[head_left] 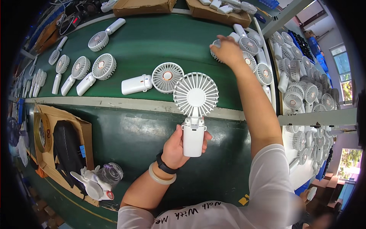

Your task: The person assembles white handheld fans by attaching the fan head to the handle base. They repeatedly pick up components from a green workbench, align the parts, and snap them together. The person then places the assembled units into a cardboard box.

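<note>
My left hand (173, 147), with a dark watch and a pale bangle at its wrist, is closed round the handle of a white handheld fan (195, 97). That fan stands upright before me, its round grille at the top. Farther off to the right, my right hand (230, 52) reaches over the green belt and has its fingers on another handheld fan (215, 51), partly hidden under the hand. Several white fans (248, 45) lie bunched beside it against the belt's right rail. Just left of the held fan, one more fan (167, 78) lies folded out on the belt.
More fans (103, 66) lie along the green belt (145, 42) to the left. A cardboard tray (85, 133) at the near left holds a tape roll (42, 133) and a black pouch (68, 152). Racked fans (310, 91) crowd the right, beyond a metal post. Another person's hand (307, 194) shows at lower right.
</note>
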### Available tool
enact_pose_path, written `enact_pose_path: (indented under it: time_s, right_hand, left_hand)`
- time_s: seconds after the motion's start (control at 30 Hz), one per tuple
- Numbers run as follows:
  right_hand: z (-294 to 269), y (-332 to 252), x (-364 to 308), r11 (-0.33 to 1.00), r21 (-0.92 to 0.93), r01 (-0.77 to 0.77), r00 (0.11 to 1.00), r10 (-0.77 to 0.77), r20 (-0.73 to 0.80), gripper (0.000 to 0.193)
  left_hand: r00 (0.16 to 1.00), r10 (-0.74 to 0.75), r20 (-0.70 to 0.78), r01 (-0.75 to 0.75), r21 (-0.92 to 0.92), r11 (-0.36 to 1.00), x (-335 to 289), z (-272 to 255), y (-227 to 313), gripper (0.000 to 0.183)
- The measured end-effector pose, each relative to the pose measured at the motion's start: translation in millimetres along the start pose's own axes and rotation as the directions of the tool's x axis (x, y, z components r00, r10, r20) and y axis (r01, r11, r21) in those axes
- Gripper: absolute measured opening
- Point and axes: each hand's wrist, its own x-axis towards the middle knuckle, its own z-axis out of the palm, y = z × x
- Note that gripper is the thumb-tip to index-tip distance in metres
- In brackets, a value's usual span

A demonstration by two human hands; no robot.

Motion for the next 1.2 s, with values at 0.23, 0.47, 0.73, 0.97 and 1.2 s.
enact_pose_path:
  time_s: [0.23, 0.47, 0.73, 0.97, 1.2]
  right_hand:
    - [6.7, -39.2, -54.5, 0.950, 0.166, 0.263, 0.963, -0.250, -0.099, 0.058]
    - [11.5, -33.4, -68.4, 0.938, 0.122, 0.325, 0.942, -0.333, 0.053, 0.061]
    - [-15.9, -6.9, -118.4, 0.617, 0.776, -0.132, 0.965, -0.100, 0.244, 0.053]
    - [-52.8, -6.6, -194.0, -0.698, 0.442, -0.564, 0.820, -0.537, 0.199, 0.051]
    - [-33.2, -1.9, -237.5, -0.755, 0.280, -0.593, 0.799, -0.594, 0.092, 0.061]
  left_hand:
    - [0.996, 0.086, -0.011, -0.082, 0.215, 0.973, 1.6, -2.5, -3.1, 0.044]
    - [0.963, 0.228, -0.146, -0.109, 0.561, 0.821, -0.9, 8.3, -9.2, 0.049]
    - [0.968, 0.219, -0.124, -0.158, 0.375, 0.913, -0.8, 9.8, -2.3, 0.045]
    - [0.955, 0.281, -0.094, -0.213, 0.439, 0.873, -2.8, 8.0, -3.0, 0.049]
    - [0.948, 0.314, -0.058, -0.257, 0.443, 0.859, -5.1, 11.5, -5.8, 0.046]
